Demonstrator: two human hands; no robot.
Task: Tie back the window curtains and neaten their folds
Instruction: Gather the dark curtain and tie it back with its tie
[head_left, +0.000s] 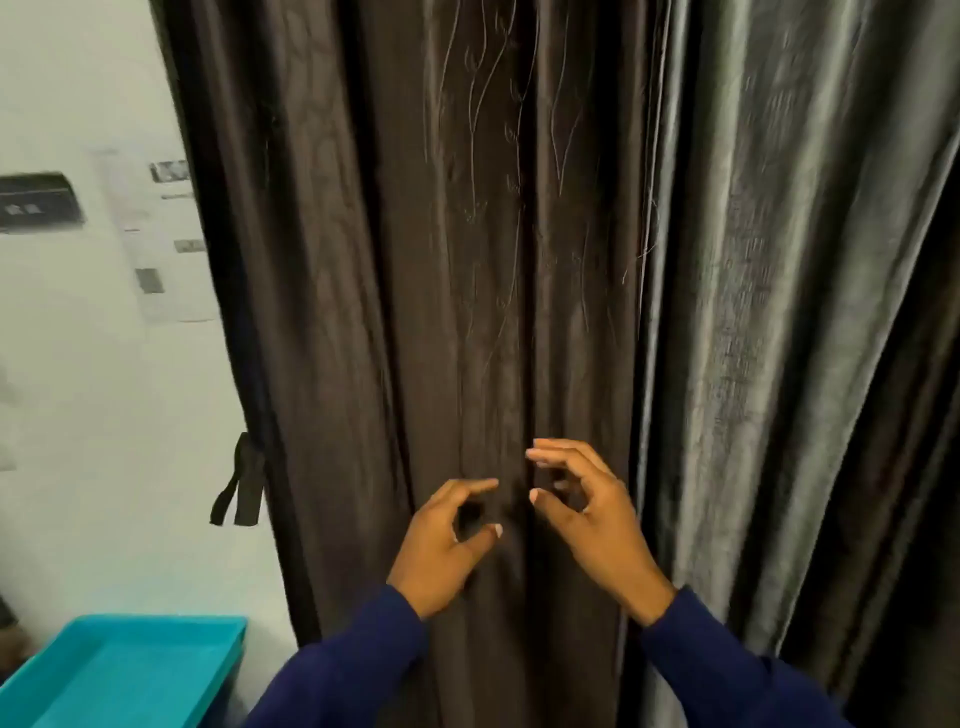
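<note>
Two hands reach forward from dark blue sleeves (343, 670) toward a dark brown curtain (363, 312) that hangs in long vertical folds and fills the middle of the view. The left hand (441, 545) has its index finger and thumb curved toward each other in a loose ring, the tips apart, with nothing clearly caught between them; its fingertips lie at or just in front of the cloth, and contact cannot be made out. The right hand (592, 519), just beside the left and a little higher, is likewise half curled, thumb and fingers bent inward with a clear gap between them, holding nothing that can be seen. Between the two sets of fingertips runs a deep vertical fold of the brown curtain. Past the right hand's fingers, further right, hangs a shinier grey-green curtain (779, 260), its edge against the brown one. Well left of the left hand's fingers, at the brown curtain's outer edge, a dark fabric tieback strap (241, 483) dangles loose against a pale wall (104, 389). Below and left of the left hand sits a turquoise tray (119, 670). Blurred papers (166, 249) are fixed to the wall, above and left of the fingers.
</note>
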